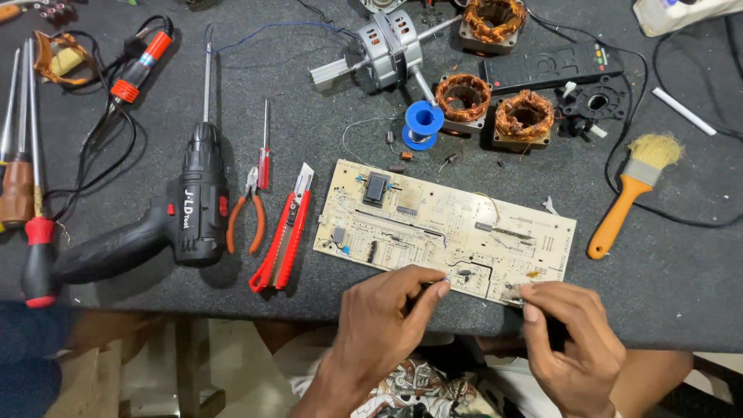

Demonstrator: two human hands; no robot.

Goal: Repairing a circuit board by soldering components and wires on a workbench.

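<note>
Two hands pinched a circuit board's near edge; left hand and right hand fingers clenched; steadying needed light pressure.

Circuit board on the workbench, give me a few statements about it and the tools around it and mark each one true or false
1. Both hands, left hand and right hand, touch the near edge of the circuit board. True.
2. The paintbrush lies left of the board. False: it lies to the right.
3. The black drill lies left of the red utility knife. True.
4. The blue spool sits on the board. False: it stands on the mat beyond the board.
</note>
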